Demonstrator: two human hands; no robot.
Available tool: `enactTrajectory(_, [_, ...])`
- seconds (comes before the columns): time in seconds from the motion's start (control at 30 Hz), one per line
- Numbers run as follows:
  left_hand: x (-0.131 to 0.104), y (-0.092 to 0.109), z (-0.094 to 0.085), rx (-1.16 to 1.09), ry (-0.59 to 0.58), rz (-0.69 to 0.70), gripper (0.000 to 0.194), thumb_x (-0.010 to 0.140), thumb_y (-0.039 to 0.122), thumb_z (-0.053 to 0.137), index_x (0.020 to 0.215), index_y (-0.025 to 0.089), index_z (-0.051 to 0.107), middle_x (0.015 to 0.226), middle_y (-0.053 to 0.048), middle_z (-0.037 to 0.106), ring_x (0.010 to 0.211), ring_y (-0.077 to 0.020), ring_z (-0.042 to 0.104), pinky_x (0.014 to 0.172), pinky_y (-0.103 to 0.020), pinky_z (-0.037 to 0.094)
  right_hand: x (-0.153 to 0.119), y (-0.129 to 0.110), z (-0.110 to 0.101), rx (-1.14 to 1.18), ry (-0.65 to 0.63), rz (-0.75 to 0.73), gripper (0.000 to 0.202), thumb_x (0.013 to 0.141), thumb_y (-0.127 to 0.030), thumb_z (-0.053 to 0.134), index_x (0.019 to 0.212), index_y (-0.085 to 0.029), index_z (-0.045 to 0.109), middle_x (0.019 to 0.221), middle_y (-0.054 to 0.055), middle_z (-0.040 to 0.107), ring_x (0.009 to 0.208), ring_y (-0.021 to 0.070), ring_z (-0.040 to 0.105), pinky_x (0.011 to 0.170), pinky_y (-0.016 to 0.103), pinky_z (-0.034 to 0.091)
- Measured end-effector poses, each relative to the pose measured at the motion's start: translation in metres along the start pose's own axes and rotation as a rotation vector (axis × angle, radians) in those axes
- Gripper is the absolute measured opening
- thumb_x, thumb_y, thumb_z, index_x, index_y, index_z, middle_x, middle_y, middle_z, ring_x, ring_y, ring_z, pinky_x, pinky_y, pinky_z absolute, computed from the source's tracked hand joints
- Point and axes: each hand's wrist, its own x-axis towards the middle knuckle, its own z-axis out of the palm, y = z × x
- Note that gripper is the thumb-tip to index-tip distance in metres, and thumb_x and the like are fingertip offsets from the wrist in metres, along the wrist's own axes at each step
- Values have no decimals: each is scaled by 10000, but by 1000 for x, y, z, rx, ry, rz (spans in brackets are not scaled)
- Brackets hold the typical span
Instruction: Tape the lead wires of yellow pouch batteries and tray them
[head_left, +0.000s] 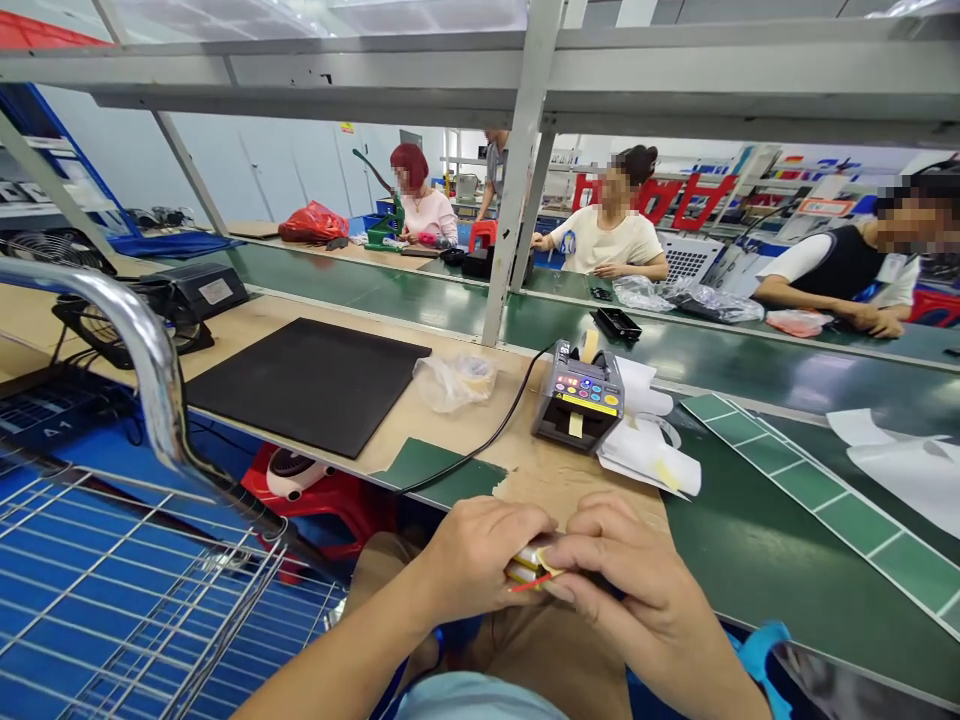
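Note:
My left hand [484, 555] is closed around a small silvery and yellow part [527, 567] with a red wire [531, 583], just off the bench's front edge. From the other side, the thumb and fingers of my right hand [619, 565] pinch a pale yellow strip [550, 560] against the same part. Much of the part is hidden by my fingers. Beyond the hands, a tape dispenser [579, 398] with lit buttons stands on the brown bench top, a short piece of tape showing at its front.
A black mat [311, 383], a plastic bag [454, 382] and a black cable lie on the bench. White paper [651, 455] and green labels [814, 488] are at right. A wire cart [135, 590] stands at left; a metal post [517, 190] rises ahead. Several people sit opposite.

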Motion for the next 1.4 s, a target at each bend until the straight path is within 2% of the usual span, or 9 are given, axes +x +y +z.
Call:
enactTrajectory(0.17, [-4,-2,6,2,-15,-18,367,888,467,479,1020,132,553,886,-90,697,764,-199,658,690,-278,450,-5,4,3,-27,13,30,65,868,-191,566,872,-207,629,735,22,568,739,161,513,681,328,424])
enactTrajectory(0.3, [-5,-3,11,-6,-59,-91,235,809,342,583,958,162,567,846,-50,695,715,-185,653,669,-265,450,-9,8,4,-57,21,55,81,878,-193,544,875,-212,623,778,32,548,778,173,505,697,339,420])
enactTrajectory(0.4, [-4,-2,13,-24,-61,-100,201,765,254,599,943,167,568,821,-35,687,697,-175,647,681,-256,452,-9,8,3,-34,-4,39,121,889,-179,514,941,-219,616,827,43,545,815,179,513,704,338,437])
enactTrajectory(0.53, [-4,-1,13,-52,-48,-119,202,743,241,600,930,169,582,773,-28,677,658,-171,633,652,-247,440,-5,8,0,-29,-45,-7,201,888,-155,512,1042,-232,617,869,52,577,847,181,526,725,343,457])
enactTrajectory(0.8, [1,5,11,-132,-93,-323,128,699,180,639,817,193,591,689,31,599,633,-132,561,591,-205,360,-2,4,-9,-163,-43,-6,275,866,-87,486,1061,-221,626,834,40,609,798,173,529,735,359,453])
enactTrajectory(1.03, [2,16,6,-358,-78,-505,108,698,144,629,793,187,599,701,50,547,654,-113,484,625,-187,352,-1,-1,2,-455,112,-207,168,852,-69,513,955,-118,635,842,81,657,845,218,531,752,394,408])
enactTrajectory(1.13, [-1,19,7,-525,-79,-592,89,702,157,635,774,164,583,678,52,504,637,-103,432,600,-183,341,-1,-6,1,-513,29,-271,208,874,-70,458,975,-82,640,857,98,662,874,231,534,799,409,396])
enactTrajectory(1.27, [-3,24,9,-749,-72,-742,166,714,228,668,763,136,539,652,48,429,614,-94,343,533,-178,304,-3,-12,-1,-598,-67,-273,276,880,-57,395,987,-103,646,911,100,666,908,236,546,818,424,398])
enactTrajectory(1.4, [-1,30,11,-986,-70,-752,271,697,292,727,806,117,552,702,26,448,636,-94,350,540,-171,323,-6,-14,8,-640,-73,-301,302,863,-26,366,902,-116,652,919,114,655,933,250,545,848,451,388])
